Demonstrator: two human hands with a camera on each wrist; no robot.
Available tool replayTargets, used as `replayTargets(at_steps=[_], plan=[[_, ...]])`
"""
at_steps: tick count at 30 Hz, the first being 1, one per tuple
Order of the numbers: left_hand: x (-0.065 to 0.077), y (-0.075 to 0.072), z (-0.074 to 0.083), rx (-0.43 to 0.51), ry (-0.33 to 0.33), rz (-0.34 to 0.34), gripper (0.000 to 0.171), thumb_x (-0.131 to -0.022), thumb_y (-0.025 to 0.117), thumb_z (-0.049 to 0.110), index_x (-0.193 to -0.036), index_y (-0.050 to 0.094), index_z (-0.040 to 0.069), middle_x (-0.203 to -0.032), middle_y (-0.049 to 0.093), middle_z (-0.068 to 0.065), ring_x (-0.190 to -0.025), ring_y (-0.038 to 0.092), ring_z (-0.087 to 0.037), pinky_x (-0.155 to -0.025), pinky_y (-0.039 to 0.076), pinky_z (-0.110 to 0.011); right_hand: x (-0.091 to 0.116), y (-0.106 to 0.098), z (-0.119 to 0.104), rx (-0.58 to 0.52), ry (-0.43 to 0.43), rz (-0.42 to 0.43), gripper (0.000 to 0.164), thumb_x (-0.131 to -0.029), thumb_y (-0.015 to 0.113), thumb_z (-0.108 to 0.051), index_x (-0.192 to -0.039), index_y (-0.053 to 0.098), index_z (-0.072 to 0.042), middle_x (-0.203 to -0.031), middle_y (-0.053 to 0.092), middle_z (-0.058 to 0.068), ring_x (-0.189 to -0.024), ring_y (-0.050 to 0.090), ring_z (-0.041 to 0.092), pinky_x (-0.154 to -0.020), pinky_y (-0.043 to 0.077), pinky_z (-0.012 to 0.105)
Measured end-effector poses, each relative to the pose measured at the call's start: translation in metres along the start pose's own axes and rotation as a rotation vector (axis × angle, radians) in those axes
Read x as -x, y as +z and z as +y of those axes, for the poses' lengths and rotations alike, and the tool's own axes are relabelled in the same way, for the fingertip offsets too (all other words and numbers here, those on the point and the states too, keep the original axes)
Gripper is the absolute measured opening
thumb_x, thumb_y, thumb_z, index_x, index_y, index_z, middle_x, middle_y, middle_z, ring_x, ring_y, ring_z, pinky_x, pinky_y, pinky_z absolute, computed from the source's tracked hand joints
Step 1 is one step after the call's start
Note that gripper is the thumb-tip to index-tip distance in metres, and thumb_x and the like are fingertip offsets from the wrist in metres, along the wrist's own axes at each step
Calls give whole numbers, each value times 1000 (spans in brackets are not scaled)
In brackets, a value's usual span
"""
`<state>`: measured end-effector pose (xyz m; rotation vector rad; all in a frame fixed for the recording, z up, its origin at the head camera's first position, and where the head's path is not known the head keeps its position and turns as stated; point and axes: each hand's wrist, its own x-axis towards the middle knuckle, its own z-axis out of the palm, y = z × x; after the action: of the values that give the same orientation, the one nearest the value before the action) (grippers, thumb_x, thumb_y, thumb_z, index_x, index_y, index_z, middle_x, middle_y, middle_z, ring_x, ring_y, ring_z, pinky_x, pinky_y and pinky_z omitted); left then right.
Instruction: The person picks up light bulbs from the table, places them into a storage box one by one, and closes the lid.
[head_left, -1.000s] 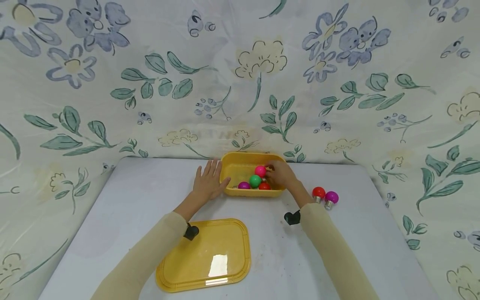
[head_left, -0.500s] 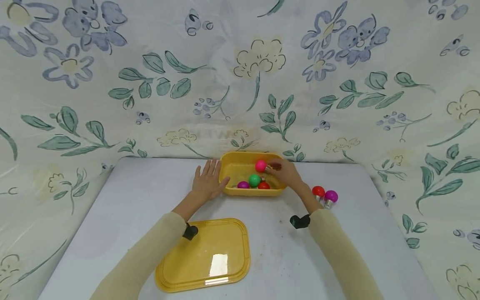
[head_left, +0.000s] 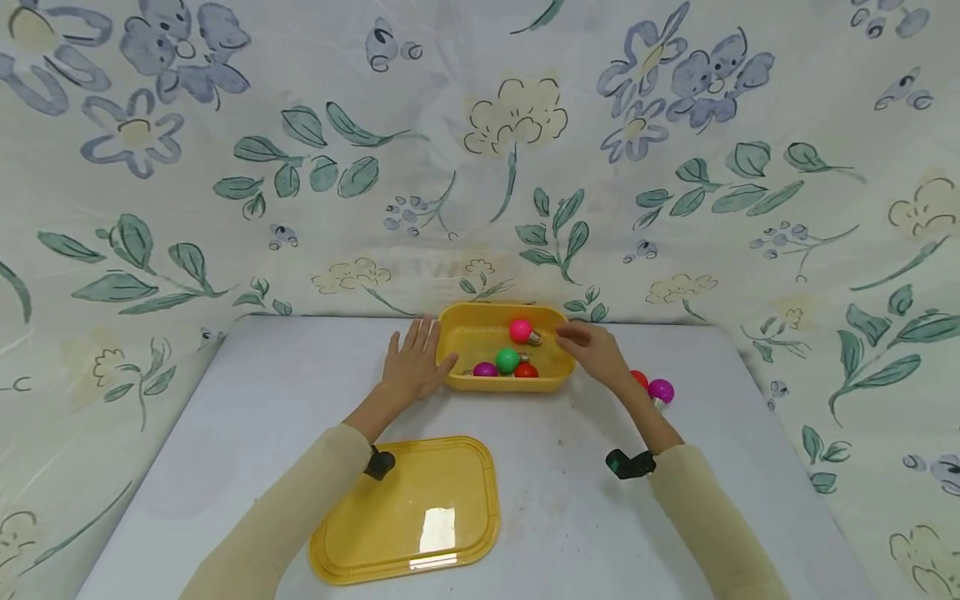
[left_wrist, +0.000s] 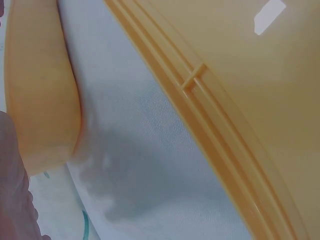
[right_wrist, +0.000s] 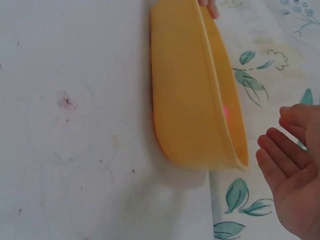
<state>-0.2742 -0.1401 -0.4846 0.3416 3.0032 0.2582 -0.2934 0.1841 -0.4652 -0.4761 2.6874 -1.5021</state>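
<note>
A yellow plastic box (head_left: pixel 510 385) stands at the table's back edge. Inside it lie a pink bulb (head_left: pixel 520 331) towards the back, plus a green bulb (head_left: pixel 507 360), a purple bulb (head_left: pixel 484 369) and a red bulb (head_left: pixel 527 370) near the front wall. My left hand (head_left: pixel 408 362) is spread at the box's left end, thumb at its rim. At the right end my right hand (head_left: pixel 592 350) hovers beside the rim, holding nothing; the right wrist view shows its fingers (right_wrist: pixel 282 152) apart from the box wall (right_wrist: pixel 185 85).
A yellow lid (head_left: pixel 405 508) lies flat on the white table, below my left forearm. Right of the box, another red bulb (head_left: pixel 639 378), partly hidden by my right wrist, lies beside another purple bulb (head_left: pixel 661 390). A floral cloth (head_left: pixel 450 167) hangs behind the table.
My right hand has moved the pink bulb backwards inside the box, let go of it and drawn away right, past the rim. My left hand stays in place.
</note>
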Motion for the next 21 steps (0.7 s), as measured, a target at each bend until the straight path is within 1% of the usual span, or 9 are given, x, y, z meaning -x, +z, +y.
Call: replayTargets(at_steps=[3,8,15,18,21], plan=[[0,0,0,-4,2,3,76,-106,29,51,-159,10,-1,-165,6,-19,-151,3,-34,-117,3,-58,9,-8,0,-8,9,22,32,-100,62,-10,-127,63,7,-124,65,22,-115,62,34,-95,51,41],[-1,0,0,-8,5,10,76,-107,30,51,-159,11,-1,-165,7,-19,-151,5,-34,-117,4,-58,26,-22,6,24,21,66,30,-100,63,-10,-126,65,4,-122,66,20,-114,63,33,-95,51,41],[1,-2,1,4,4,-3,76,-107,29,50,-159,11,-1,-165,7,-19,-151,3,-34,-117,2,-58,49,-40,17,19,68,102,31,-99,65,-13,-125,65,4,-122,66,23,-112,65,34,-95,51,39],[1,-2,1,0,1,-7,76,-107,28,51,-159,10,-1,-165,6,-19,-151,2,-34,-117,1,-57,59,-46,22,27,98,122,33,-98,66,-15,-125,65,4,-124,65,23,-113,64,34,-94,52,35],[0,-1,1,-3,-3,-7,77,-106,29,52,-159,9,-1,-165,7,-19,-151,1,-34,-117,2,-57,68,-52,27,32,109,148,34,-98,66,-15,-126,64,4,-124,65,24,-114,64,34,-91,51,25]])
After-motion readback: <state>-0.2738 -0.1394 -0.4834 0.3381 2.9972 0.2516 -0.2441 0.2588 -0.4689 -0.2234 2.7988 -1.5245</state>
